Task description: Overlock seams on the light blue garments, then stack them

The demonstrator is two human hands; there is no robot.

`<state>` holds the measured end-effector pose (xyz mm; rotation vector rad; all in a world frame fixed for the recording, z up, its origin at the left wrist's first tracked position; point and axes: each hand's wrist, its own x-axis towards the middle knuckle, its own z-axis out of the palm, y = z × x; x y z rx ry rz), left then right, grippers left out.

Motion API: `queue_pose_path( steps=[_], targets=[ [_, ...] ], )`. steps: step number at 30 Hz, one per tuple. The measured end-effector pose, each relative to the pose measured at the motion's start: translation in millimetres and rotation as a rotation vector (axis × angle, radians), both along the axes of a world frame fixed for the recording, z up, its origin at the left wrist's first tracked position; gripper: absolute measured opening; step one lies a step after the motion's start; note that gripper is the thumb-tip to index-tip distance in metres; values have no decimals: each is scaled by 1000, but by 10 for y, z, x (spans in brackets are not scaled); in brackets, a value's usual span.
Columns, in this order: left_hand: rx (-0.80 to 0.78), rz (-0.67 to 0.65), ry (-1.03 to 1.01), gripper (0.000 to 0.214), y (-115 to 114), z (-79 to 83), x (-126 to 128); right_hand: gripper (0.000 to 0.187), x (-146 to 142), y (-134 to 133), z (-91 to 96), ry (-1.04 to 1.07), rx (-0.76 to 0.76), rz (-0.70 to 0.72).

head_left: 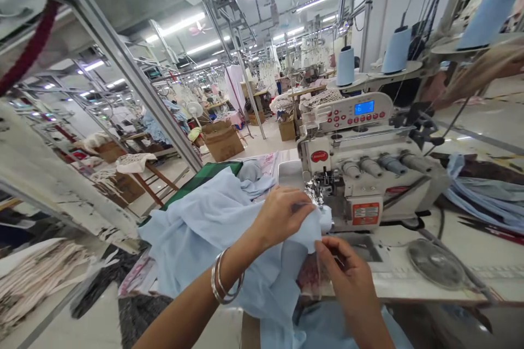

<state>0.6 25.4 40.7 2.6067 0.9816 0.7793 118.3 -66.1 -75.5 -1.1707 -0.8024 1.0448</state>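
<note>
Light blue fabric [196, 229] spreads over the left of the sewing table and hangs down at the front edge. One end of it lies at the needle area of a white overlock sewing machine [347, 142]. My left hand [282, 212], with silver bangles on the wrist, pinches the fabric close to the presser foot. Lower and to the right, my right hand [347, 272] holds the fabric's edge between thumb and finger. The spot where the cloth meets the needle is partly hidden by my left fingers.
Blue thread cones [346, 65] stand behind the machine. On the table's right are a round metal dish [436, 263], red-handled scissors [491, 229] and blue fabric strips [483, 202]. A metal frame post [135, 76] slants up at left. Cardboard boxes [223, 140] sit on the floor beyond.
</note>
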Motion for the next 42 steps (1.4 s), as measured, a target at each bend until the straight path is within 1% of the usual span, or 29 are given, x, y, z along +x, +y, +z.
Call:
queue_pose_path(
  steps=[2,4,6,9,12,16,18,23,26,30,34,36,39,42],
  targets=[
    [-57,15,-88,12,85,-97,83,35,41,48,-34,3,2,-73],
    [-121,7,-140,10,131,-158,146,35,69,86,-42,27,8,-53],
    [-171,-21,-141,8,146,-177,180,35,83,108,-34,42,18,8],
    [-200,-21,-112,6,124,-156,162,33,73,94,-14,-19,25,42],
    [-210,50,-61,7,55,-122,69,30,23,27,-9,-118,20,29],
    [-211,147,19,13,-55,-90,-62,27,-62,-54,-53,-165,102,42],
    [-195,178,36,16,-85,-80,-89,24,-78,-61,-97,-228,127,39],
    [-189,180,46,13,-75,-74,-73,19,-30,-4,-211,-405,167,-12],
    [-212,188,48,10,-56,-81,-63,17,-10,44,-227,-439,195,30],
    [-236,186,42,10,-42,-89,-67,22,-46,86,-195,-328,154,66],
    [-251,187,48,12,-34,-64,-68,28,-111,45,-173,-42,55,160],
    [-256,185,49,12,-31,-44,-63,30,-147,1,-166,78,10,172],
    [-274,173,38,14,-26,-25,-56,30,-191,-53,-153,126,25,109],
    [-280,170,23,15,-14,-26,-56,32,-207,-65,-145,96,44,77]
  ],
)
